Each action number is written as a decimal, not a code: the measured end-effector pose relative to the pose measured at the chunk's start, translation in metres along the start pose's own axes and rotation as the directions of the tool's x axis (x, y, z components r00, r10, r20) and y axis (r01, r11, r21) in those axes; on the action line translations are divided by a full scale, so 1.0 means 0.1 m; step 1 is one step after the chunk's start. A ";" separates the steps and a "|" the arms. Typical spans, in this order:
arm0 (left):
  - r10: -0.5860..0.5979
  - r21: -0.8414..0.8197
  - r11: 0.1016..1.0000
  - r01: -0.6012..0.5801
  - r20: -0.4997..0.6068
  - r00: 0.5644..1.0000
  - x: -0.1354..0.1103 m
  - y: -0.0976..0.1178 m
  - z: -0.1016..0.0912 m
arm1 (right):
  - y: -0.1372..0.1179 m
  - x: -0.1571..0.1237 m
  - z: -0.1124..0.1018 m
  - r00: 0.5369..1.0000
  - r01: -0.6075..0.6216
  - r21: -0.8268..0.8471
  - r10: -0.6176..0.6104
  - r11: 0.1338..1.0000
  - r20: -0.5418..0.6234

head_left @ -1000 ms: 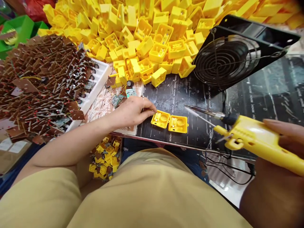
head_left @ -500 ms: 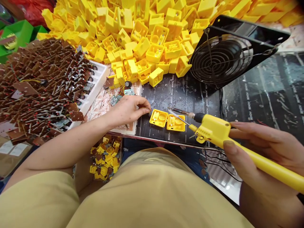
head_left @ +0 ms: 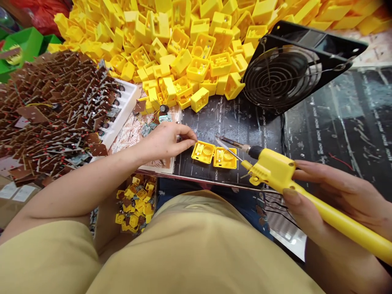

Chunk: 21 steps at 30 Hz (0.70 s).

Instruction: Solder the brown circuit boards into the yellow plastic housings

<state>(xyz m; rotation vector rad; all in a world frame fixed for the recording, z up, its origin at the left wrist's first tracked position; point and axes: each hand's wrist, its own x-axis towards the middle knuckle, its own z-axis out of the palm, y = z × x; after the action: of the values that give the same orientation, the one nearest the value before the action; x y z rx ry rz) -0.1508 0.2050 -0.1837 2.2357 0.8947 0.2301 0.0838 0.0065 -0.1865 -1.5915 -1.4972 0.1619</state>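
My right hand (head_left: 333, 204) is wrapped round a yellow soldering iron (head_left: 277, 169), whose dark tip points left. A thin metal feed tube runs beside that tip. Just below and left of the tip lie two small open yellow plastic cases, a left case (head_left: 203, 152) and a right case (head_left: 225, 158), side by side with metal contacts inside. My left hand (head_left: 173, 139) is at the left case's upper left corner, thumb and forefinger pinched together. Whatever is between those fingertips is too small to make out. Behind this hand sits a small circuit board (head_left: 165, 118) with a round black part.
A black fan (head_left: 281, 73) stands at the back right. Yellow cases (head_left: 183, 61) are heaped along the back. Brown circuit boards (head_left: 55, 110) fill a white foam tray (head_left: 124, 112) at left. Below the table edge, a box holds yellow assemblies (head_left: 136, 204).
My left hand has shifted slightly right, closer to the left case. The soldering iron and right hand have moved very little; the whole view has drifted slightly.
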 end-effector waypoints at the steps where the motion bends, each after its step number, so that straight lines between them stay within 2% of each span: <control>1: -0.013 -0.047 0.999 0.013 -0.001 1.000 -0.02 -0.02 -0.01 | 0.00 0.00 -0.01 1.000 -0.021 0.007 0.021 1.000 -0.002; 4: -0.045 -0.125 0.991 0.045 0.006 0.999 -0.06 -0.04 -0.03 | -0.02 0.00 -0.02 0.999 -0.049 -0.004 0.049 0.999 0.006; 7: -0.074 -0.134 0.988 0.072 -0.010 0.997 -0.08 -0.03 -0.04 | -0.04 -0.01 -0.03 0.998 -0.043 -0.032 0.044 0.999 0.037; 10: -0.053 -0.035 0.998 0.052 -0.046 0.998 -0.09 0.02 -0.03 | -0.01 -0.02 -0.05 0.998 -0.001 -0.050 0.004 0.999 0.063; 13: -0.012 0.152 0.988 0.013 -0.008 1.000 -0.10 0.08 -0.01 | 0.07 -0.04 -0.06 0.992 0.106 -0.072 -0.100 0.992 0.076; 17: -0.051 0.273 0.962 0.027 0.082 0.995 -0.10 0.13 0.03 | 0.11 0.01 -0.08 0.937 0.314 -0.010 -0.309 0.949 0.163; 21: -0.028 0.310 0.951 -0.008 0.111 0.993 -0.09 0.17 0.03 | -0.06 0.16 -0.10 0.865 0.404 0.063 -0.403 0.913 0.299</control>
<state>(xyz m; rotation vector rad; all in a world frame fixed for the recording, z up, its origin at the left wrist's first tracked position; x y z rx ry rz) -0.1473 0.1883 -0.1736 2.5027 0.9321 -0.0488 0.0903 0.0139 -0.1691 -1.2549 -2.0412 0.1729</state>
